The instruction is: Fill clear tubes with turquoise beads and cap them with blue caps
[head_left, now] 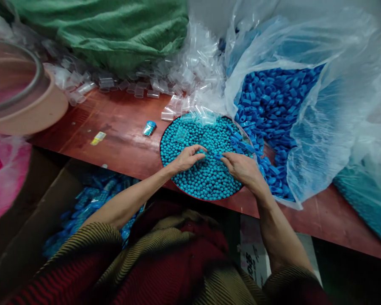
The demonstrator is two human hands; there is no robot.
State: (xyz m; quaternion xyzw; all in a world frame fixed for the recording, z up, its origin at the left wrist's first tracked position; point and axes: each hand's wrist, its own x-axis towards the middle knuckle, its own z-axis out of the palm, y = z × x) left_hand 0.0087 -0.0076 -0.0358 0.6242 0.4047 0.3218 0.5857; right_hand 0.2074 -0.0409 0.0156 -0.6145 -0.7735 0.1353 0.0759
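A round red-rimmed tray [199, 198] full of small turquoise beads [206, 180] sits on the table below both hands. My left hand [188, 158] is over its middle, thumb and fingers curled toward each other. Whatever lies between them is hard to make out against the beads. Close by on the right, my right hand [241, 167] pinches a small blue plastic cap [218, 156] at its fingertips, pointing toward the left hand. Clear plastic tubes [206, 117] lie on the far beads, and loose blue caps [239, 142] spill over the tray's right side.
An opened plastic bag [320, 127] of blue caps stands right. Clear tubes [190, 63] pile up behind, beside a green cloth sack [120, 34]. A filled tube [149, 128] and a yellow scrap [98, 138] lie left, near a pinkish tub [47, 103]. Below, a box holds blue pieces [92, 199].
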